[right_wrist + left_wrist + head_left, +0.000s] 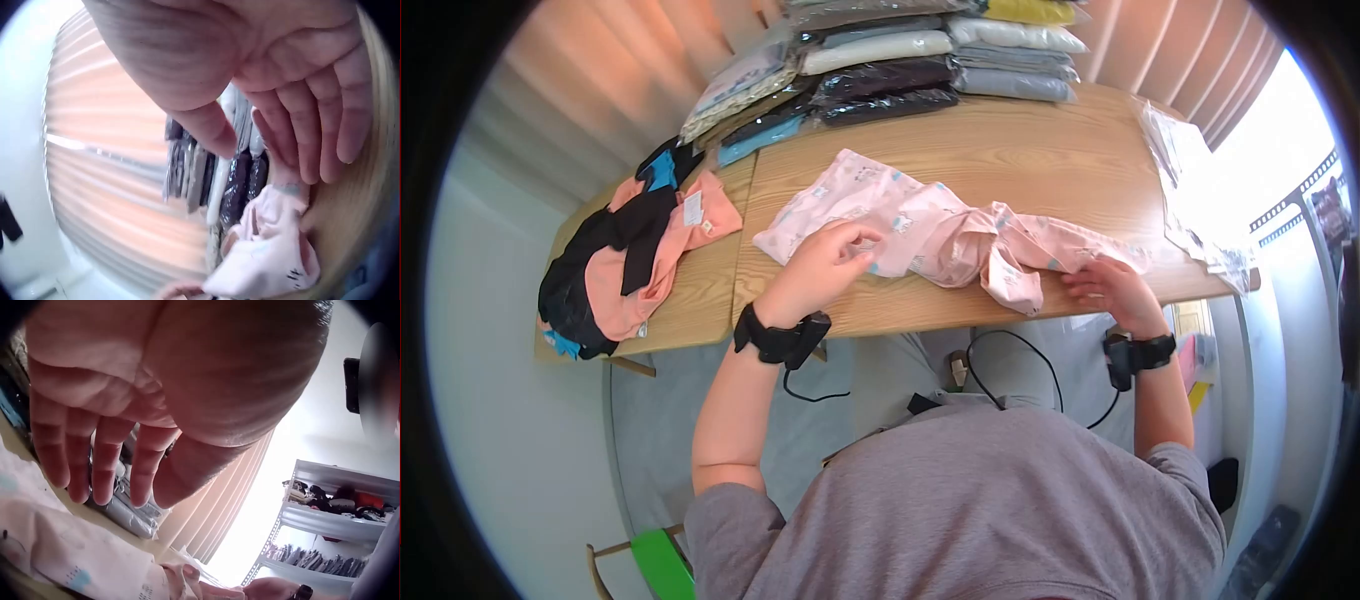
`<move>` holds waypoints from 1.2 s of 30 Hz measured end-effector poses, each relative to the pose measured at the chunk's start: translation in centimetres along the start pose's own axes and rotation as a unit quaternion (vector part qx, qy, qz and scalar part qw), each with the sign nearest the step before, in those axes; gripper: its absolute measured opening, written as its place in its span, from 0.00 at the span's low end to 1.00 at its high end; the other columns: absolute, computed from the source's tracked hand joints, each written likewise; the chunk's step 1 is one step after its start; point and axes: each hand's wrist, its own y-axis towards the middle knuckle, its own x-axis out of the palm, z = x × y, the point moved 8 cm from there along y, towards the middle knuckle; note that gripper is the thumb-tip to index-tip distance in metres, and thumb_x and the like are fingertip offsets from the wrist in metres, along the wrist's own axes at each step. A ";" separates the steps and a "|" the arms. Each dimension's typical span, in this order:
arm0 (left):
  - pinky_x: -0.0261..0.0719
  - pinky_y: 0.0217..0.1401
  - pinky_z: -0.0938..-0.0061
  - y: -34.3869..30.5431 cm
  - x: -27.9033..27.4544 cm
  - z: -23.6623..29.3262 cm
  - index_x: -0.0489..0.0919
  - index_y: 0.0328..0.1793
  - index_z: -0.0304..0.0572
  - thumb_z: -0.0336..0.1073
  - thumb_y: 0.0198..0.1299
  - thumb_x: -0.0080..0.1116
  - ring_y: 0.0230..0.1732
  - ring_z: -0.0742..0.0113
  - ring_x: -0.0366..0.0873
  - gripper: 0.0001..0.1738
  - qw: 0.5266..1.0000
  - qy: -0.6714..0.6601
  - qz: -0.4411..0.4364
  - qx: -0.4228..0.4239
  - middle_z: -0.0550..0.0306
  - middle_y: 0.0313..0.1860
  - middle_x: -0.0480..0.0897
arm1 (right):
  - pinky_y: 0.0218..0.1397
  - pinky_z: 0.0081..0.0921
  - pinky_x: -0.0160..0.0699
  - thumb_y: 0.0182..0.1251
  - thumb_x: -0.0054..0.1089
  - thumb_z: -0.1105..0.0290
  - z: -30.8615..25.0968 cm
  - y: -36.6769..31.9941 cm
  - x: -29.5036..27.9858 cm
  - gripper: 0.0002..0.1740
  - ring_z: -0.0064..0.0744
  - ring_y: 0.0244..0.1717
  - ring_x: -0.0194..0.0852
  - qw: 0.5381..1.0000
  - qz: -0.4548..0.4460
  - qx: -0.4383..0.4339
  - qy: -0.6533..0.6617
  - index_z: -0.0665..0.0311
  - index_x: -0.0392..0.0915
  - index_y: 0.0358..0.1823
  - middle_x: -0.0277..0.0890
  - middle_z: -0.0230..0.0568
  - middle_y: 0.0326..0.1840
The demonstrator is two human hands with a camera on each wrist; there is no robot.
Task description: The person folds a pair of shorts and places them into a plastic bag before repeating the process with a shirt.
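A pink garment (925, 225) with a small pale blue and dark print lies across the wooden table, its left part spread wide and its middle bunched. One narrow piece stretches to the right, and a short end hangs toward the front edge. Over the left part hovers my left hand (825, 262), its fingers relaxed and nothing between them; the left wrist view shows the palm above the cloth. My right hand (1115, 292) is at the narrow right end, fingers extended along the cloth. In the right wrist view its fingers (306, 137) overlap the cloth without curling round it.
Bagged folded clothes (885, 75) are stacked at the back. On the left part of the table (710, 290) lies a heap of black and peach clothes (635, 255). Clear plastic bags (1185, 190) lie at the right edge. A black cable (1025, 345) loops below the front edge.
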 end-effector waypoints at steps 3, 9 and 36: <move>0.74 0.53 0.70 2.7 2.4 2.0 0.76 0.54 0.37 0.32 0.56 0.57 0.51 0.62 0.76 0.18 0.997 0.023 -0.015 0.071 0.51 0.50 0.78 | 0.42 0.22 0.77 0.71 0.49 0.58 -0.6 0.0 4.9 0.18 0.24 0.37 0.78 0.986 -0.012 -0.023 -0.165 0.65 0.73 0.50 0.79 0.40 0.43; 0.74 0.53 0.65 7.9 8.0 7.3 0.76 0.55 0.40 0.32 0.52 0.57 0.50 0.51 0.76 0.21 0.970 0.090 0.006 0.227 0.45 0.47 0.78 | 0.31 0.16 0.76 0.71 0.49 0.52 0.6 3.1 5.6 0.22 0.22 0.31 0.77 0.992 -0.004 -0.003 -0.125 0.65 0.73 0.48 0.79 0.38 0.36; 0.74 0.37 0.79 7.3 -11.5 18.1 0.72 0.54 0.37 0.33 0.66 0.45 0.35 0.78 0.75 0.13 0.932 -0.248 0.218 0.152 0.63 0.36 0.79 | 0.55 0.38 0.65 0.45 0.72 0.67 -14.4 -7.7 19.3 0.30 0.48 0.50 0.67 0.641 0.135 -0.699 -0.286 0.62 0.68 0.51 0.67 0.44 0.47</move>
